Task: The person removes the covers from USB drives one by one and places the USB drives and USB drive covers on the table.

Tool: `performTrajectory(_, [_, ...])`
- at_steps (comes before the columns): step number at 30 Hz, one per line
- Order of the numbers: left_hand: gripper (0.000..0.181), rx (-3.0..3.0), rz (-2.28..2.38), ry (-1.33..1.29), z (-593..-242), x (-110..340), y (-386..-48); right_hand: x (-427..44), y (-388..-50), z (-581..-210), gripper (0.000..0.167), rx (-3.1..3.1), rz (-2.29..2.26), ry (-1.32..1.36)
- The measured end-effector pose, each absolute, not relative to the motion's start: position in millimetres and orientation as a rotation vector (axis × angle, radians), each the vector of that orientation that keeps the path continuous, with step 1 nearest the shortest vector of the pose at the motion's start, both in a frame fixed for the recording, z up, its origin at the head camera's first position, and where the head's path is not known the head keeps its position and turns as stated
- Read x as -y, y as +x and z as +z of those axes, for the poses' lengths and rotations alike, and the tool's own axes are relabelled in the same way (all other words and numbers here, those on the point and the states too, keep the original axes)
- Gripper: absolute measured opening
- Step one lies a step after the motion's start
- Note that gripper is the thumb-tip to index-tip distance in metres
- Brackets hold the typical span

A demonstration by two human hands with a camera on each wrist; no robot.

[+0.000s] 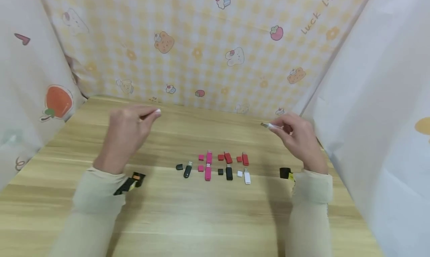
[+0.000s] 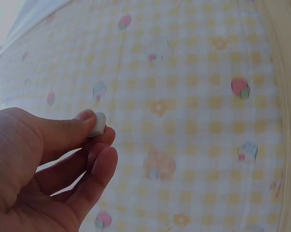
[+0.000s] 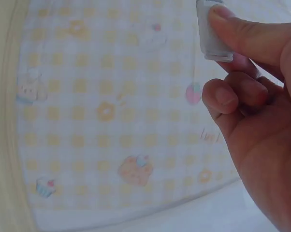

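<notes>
Between thumb and fingertips my left hand [image 1: 129, 126] pinches a small white cap [image 2: 100, 124], held above the table on the left. Over on the right, my right hand [image 1: 295, 134] pinches a white USB stick [image 3: 214, 36] whose metal plug points toward the middle in the head view. Between the hands lie uncapped USB sticks in two rows, each with its cap to its left. The rows include a pink stick [image 1: 208, 172], a red stick [image 1: 245, 159], a black stick [image 1: 229, 173] and a white stick [image 1: 247, 176].
The wooden table [image 1: 188, 219] ends at a checked cloth [image 1: 188, 63] behind. White sheets stand at both sides, the right sheet [image 1: 376, 100] close to my right arm. Dark straps with yellow parts hang by both wrists.
</notes>
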State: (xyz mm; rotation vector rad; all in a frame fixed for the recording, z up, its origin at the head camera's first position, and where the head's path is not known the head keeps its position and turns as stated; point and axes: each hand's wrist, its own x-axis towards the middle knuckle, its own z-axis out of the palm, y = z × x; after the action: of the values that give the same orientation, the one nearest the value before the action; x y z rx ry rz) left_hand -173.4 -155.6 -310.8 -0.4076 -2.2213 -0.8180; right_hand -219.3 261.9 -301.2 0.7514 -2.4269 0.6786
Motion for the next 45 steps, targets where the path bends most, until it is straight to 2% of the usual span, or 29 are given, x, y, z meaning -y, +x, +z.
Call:
performTrajectory(5, [0.013, 2.242, -0.879, -0.53, -315.3, 136.9, -180.2, -244.3, -219.4, -293.4, 0.007, 2.419, 0.705, 0.87])
performTrajectory(17, [0.013, 2.303, -0.947, -0.608, -330.6, 119.1, -187.8, -217.8, -225.7, -305.6, 0.009, 2.647, 0.702, 0.8])
performTrajectory(35, [0.016, 2.439, -1.027, -0.576, -339.6, 115.2, -192.4, -166.6, -222.7, -316.5, 0.016, 2.712, 0.982, 0.962])
performTrajectory(45, [0.016, 2.502, -1.048, -0.54, -342.2, 117.0, -194.5, -136.8, -243.6, -332.8, 0.018, 2.764, 1.034, 0.941])
